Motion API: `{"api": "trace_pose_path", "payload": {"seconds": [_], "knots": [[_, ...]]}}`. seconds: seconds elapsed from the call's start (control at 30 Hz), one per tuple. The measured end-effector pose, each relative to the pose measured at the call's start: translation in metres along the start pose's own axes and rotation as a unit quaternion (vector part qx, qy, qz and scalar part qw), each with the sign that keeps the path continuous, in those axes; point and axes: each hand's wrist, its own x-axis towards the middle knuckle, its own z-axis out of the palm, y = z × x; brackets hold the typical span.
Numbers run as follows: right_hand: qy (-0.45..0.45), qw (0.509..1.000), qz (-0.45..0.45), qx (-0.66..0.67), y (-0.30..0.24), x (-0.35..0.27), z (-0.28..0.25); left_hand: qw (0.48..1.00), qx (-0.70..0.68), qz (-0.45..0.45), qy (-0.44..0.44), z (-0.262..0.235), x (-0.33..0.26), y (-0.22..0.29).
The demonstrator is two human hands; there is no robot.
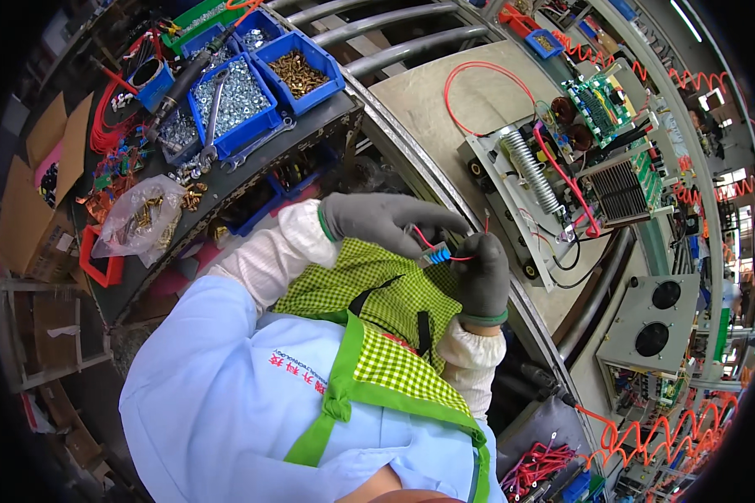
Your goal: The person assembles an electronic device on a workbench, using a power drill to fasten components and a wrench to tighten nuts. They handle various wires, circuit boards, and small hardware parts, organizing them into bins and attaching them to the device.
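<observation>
A small blue block-shaped component (435,255) with red wire leads is held between my two grey-gloved hands, in front of my green checked apron. My left hand (386,223) reaches across from the left, its index finger stretched toward the right hand and its thumb beside the component and a looped red lead. My right hand (483,272) is closed, with the thumb and fingertips pinching a red lead; the wire's end sticks up above them. Just to the right, an open metal chassis (512,205) carries a silver coil (531,174), red and black wires and green circuit boards (600,107).
On the left bench, blue bins (235,99) hold metal fasteners, with wrenches (217,105) on top. A plastic bag (147,218) and a cardboard box (54,184) are beside them. A metal rail edges the right conveyor. A fan unit (651,323) and coiled orange hoses (654,432) lie right.
</observation>
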Motion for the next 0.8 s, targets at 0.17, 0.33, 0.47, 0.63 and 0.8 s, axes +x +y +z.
{"api": "trace_pose_path", "payload": {"seconds": [0.17,0.33,0.47,0.63,0.8], "knots": [[-0.094,0.991,0.020,0.097,-0.017,-0.003,0.000,0.987,0.011,-0.118,0.110,-0.033,-0.005,-0.027],[0.033,0.986,-0.100,-0.132,-0.014,-0.003,0.015,0.953,0.116,-0.048,0.275,-0.010,0.009,-0.023],[0.019,0.981,-0.125,-0.148,-0.006,-0.003,0.022,0.985,-0.051,-0.020,0.162,0.022,0.017,-0.020],[0.053,0.927,-0.234,-0.288,-0.001,-0.001,0.019,0.972,-0.099,-0.043,0.208,0.039,0.021,-0.009],[0.091,0.898,-0.295,-0.312,-0.028,-0.013,0.027,0.974,0.111,-0.038,0.193,0.030,0.016,0.003]]}}
